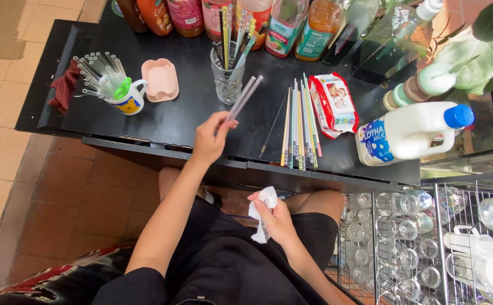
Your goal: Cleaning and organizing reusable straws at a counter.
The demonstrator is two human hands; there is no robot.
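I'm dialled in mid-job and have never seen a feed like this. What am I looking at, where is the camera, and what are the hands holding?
There is no machine here: you see a seated person's two bare hands, filmed by a camera worn on their head and looking down. The left hand holds a pair of pale chopsticks up over a black table. The right hand, down by the lap, grips a white wipe. On the table lie a row of coloured chopsticks, a glass cup holding more of them, a mug of clear straws, a pink dish, a wipes packet and a milk bottle.
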